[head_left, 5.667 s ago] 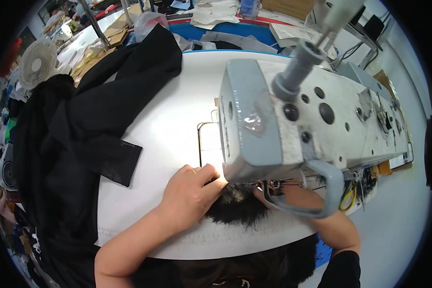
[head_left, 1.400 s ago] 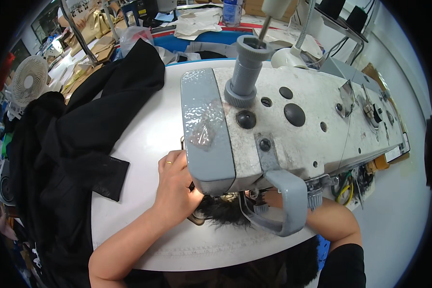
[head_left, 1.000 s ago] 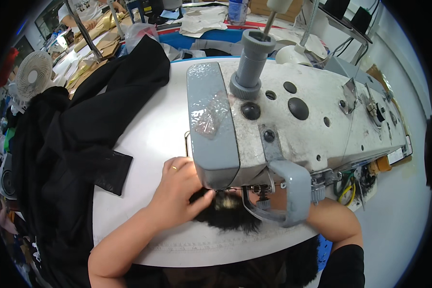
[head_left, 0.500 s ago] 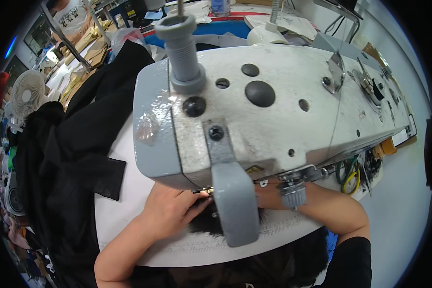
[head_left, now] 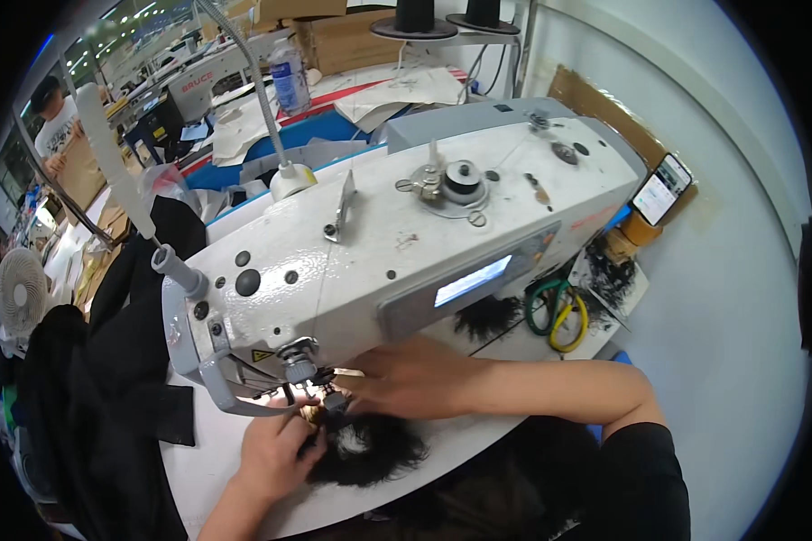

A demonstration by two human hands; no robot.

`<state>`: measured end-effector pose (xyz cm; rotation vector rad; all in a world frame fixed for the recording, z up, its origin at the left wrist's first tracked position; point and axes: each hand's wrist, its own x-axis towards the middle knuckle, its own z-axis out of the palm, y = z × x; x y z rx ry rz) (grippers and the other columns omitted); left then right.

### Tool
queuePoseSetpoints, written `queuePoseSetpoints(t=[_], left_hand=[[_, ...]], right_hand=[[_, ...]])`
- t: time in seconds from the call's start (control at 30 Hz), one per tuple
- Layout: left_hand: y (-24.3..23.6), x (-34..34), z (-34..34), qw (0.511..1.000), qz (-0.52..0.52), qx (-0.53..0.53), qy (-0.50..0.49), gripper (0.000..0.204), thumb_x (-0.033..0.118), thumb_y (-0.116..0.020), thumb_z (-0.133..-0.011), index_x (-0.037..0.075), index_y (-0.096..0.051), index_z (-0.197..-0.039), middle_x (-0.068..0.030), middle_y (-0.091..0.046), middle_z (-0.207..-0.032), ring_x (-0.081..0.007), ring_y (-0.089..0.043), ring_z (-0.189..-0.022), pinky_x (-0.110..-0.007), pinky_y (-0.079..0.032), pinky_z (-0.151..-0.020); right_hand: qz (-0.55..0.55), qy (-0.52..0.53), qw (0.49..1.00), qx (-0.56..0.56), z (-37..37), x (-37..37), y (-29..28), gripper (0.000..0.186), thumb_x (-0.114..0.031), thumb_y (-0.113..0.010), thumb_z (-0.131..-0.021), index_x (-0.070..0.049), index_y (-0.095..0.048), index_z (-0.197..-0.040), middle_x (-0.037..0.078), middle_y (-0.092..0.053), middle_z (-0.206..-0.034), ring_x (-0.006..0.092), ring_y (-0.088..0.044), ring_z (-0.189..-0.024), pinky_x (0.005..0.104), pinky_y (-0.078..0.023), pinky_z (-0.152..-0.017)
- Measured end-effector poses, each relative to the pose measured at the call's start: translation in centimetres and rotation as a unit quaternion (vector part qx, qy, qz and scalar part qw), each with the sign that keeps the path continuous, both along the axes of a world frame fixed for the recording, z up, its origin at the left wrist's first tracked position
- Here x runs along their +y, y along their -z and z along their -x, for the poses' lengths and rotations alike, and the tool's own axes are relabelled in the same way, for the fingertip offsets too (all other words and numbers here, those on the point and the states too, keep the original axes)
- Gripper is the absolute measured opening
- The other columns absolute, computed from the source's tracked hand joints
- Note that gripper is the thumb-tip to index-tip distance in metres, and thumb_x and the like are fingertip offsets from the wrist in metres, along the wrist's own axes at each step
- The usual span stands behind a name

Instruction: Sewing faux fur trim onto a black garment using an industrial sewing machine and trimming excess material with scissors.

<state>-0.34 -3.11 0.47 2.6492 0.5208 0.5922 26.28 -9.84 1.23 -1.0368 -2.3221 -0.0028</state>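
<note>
Stitching shaggy black fur (head_left: 392, 451) on a white-and-grey metal sewing machine (head_left: 361, 279), I'd guess; left hand (head_left: 272, 451) pinching it, right hand (head_left: 410, 379) can't tell. Next probably needs steady guiding.

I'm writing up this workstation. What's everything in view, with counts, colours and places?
sewing machine: one, white and grey, centre
worktable: one, white, under machine
furry piece: one, black, below the machine's left end
garment: at least one, black, left
scissor handles: two, green and yellow, right
phone: one, pale screen, right
spools: two, black, top
lamp: one, white, behind machine
bottle: one, clear and blue, behind machine
fan: one, white, left
co-worker: one, white top, upper left
background clutter: count unclear, mixed, upper left
left hand: one, bare, at the furry piece's edge
right hand: one, bare, between machine and furry piece
</note>
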Motion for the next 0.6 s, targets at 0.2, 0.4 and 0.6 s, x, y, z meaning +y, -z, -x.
queuePoseSetpoints(t=[0.2,0.4,0.6], left_hand=[[-0.4,-4.4,-3.2,0.999,0.010,0.013,-0.040,0.035,0.002,-0.075,-0.070,0.003,-0.064,-0.103,-0.0132,-0.067,-0.108,-0.0355,-0.068,-0.084,-0.044,-0.055,-0.070],[-0.5,-6.6,-7.0,0.994,-0.031,0.094,-0.037,0.056,0.003,-0.064,-0.080,0.008,-0.060,-0.135,-0.0137,-0.059,-0.116,-0.0336,-0.069,-0.081,-0.042,-0.058,-0.068],[1.5,-6.0,-14.7,0.988,0.110,-0.060,-0.088,0.040,0.001,-0.065,-0.084,0.003,-0.068,-0.124,-0.0207,-0.063,-0.114,-0.0412,-0.067,-0.101,-0.047,-0.058,-0.083]], right_hand=[[0.136,0.394,0.884,-0.214,-6.4,-3.8,-1.4,0.026,-0.014,-0.060,-0.089,-0.005,-0.067,-0.112,0.017,-0.071,-0.104,0.0302,-0.072,-0.092,0.0419,-0.061,-0.077],[0.149,0.472,0.844,-0.208,-7.6,-3.4,-0.5,0.026,-0.011,-0.060,-0.087,-0.003,-0.066,-0.111,0.021,-0.070,-0.103,0.0358,-0.072,-0.091,0.0459,-0.062,-0.072],[0.041,0.453,0.878,-0.147,-7.9,-4.3,-2.3,0.020,-0.010,-0.063,-0.086,-0.007,-0.069,-0.106,0.020,-0.068,-0.099,0.0392,-0.071,-0.077,0.0483,-0.060,-0.065]])
